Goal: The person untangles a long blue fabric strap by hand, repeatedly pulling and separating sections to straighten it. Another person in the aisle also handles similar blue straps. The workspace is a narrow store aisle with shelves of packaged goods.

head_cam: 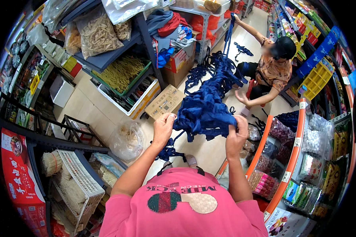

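Between my two hands stretches a thick bundle of dark blue fabric strips (204, 109), its near edge lifted above the tiled floor. My left hand (164, 126) grips the bundle's left corner, fingers closed. At the right corner, my right hand (238, 133) pinches a flat band of the same cloth. From there the tangled strips run away from me toward a crouching person (274, 65). That person's raised hand (235, 18) holds up a few long strips, and the other hand (244, 99) is spread beside the pile. Loose blue strips (170, 151) lie on the floor near my feet.
A cardboard box (165, 101) and a clear plastic bag (127, 140) stand on the floor to the left. Shelving with dried goods (99, 35) rises beyond them. Orange-edged shelves (295, 142) of packaged food crowd my right side. A white basket (80, 177) holds dried noodles.
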{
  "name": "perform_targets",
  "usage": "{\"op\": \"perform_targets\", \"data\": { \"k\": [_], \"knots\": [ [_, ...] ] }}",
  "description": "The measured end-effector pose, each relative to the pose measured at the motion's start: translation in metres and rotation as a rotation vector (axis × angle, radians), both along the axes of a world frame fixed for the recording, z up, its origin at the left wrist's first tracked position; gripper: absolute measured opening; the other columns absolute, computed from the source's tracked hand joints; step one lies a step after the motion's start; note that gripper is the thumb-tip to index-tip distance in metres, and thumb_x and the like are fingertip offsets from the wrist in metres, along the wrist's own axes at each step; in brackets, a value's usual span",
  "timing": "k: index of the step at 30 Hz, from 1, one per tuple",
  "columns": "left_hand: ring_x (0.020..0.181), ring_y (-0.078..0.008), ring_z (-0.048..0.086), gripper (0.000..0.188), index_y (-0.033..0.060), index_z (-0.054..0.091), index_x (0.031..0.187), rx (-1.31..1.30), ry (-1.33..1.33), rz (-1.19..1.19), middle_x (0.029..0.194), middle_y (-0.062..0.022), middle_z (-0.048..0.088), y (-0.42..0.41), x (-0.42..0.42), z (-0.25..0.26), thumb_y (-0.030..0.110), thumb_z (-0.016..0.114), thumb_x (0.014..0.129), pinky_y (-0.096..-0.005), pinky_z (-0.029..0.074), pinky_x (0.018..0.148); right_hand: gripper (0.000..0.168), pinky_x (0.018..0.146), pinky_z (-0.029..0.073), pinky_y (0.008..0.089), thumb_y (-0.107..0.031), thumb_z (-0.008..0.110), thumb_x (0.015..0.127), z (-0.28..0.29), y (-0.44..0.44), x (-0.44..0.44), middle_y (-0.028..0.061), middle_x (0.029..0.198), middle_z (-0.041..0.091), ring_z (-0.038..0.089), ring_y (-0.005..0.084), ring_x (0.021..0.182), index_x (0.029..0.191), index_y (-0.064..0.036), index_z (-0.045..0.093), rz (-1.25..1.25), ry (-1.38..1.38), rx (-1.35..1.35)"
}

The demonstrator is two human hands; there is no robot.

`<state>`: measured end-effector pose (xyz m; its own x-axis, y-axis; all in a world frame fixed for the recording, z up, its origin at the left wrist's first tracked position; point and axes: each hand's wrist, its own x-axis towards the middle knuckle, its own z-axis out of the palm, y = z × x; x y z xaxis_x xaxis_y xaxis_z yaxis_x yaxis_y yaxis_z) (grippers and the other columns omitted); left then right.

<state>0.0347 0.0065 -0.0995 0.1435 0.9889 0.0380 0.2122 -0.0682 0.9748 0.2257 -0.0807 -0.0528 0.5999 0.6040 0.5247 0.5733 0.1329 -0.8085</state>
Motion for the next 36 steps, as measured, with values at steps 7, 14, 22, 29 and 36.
{"op": "perform_targets", "data": {
  "k": [7, 14, 22, 29, 36],
  "knots": [
    [0.071, -0.0191, 0.054, 0.064, 0.0008, 0.052, 0.094, -0.84, -0.34, -0.249, 0.085, -0.0075, 0.056, -0.018, 0.016, 0.027, 0.058, 0.047, 0.066, -0.0273, 0.044, 0.062, 0.033, 0.063, 0.043, 0.0323, 0.011, 0.042, 0.052, -0.011, -0.023, -0.082, 0.0137, 0.078, 0.051, 0.053, 0.0269, 0.07, 0.081, -0.001, 0.053, 0.695, -0.149, 0.014],
    [0.052, -0.0097, 0.049, 0.019, 0.0003, 0.058, 0.078, -0.577, 0.091, -0.457, 0.064, -0.0015, 0.056, -0.004, 0.012, -0.018, 0.011, 0.058, 0.063, -0.0213, 0.04, 0.049, 0.026, 0.058, 0.044, 0.0323, -0.005, 0.051, 0.061, -0.026, -0.026, -0.109, 0.0111, 0.084, 0.049, 0.052, 0.0256, 0.07, 0.087, -0.002, 0.049, 1.222, -0.233, -0.12],
    [0.056, -0.0062, 0.05, 0.009, -0.0008, 0.057, 0.078, -0.502, -0.255, -0.349, 0.069, 0.0, 0.056, -0.017, -0.004, 0.01, 0.003, 0.052, 0.071, -0.0189, 0.042, 0.053, 0.024, 0.049, 0.037, 0.0258, -0.024, 0.058, 0.069, -0.006, -0.02, -0.036, 0.0046, 0.058, 0.047, 0.044, 0.0145, 0.051, 0.066, -0.003, 0.05, 0.239, 0.523, -0.167],
    [0.06, -0.0045, 0.048, 0.015, -0.0009, 0.057, 0.084, -0.384, -0.286, -0.444, 0.071, 0.0012, 0.055, -0.029, 0.003, 0.017, 0.0, 0.05, 0.071, -0.0186, 0.04, 0.057, 0.027, 0.05, 0.039, 0.0331, -0.02, 0.06, 0.064, -0.033, 0.005, -0.048, 0.0205, 0.064, 0.052, 0.051, 0.0274, 0.053, 0.076, 0.003, 0.051, 0.307, 0.226, -0.446],
    [0.073, -0.0176, 0.055, 0.019, -0.0009, 0.053, 0.09, -0.597, -0.739, 0.06, 0.085, -0.0077, 0.057, -0.009, -0.011, -0.002, 0.002, 0.045, 0.073, -0.0296, 0.045, 0.068, 0.005, 0.043, 0.035, 0.0285, -0.003, 0.053, 0.068, -0.033, -0.025, -0.058, 0.0085, 0.053, 0.044, 0.044, 0.0193, 0.045, 0.07, -0.002, 0.048, 0.306, 0.073, -0.051]
  ]
}}
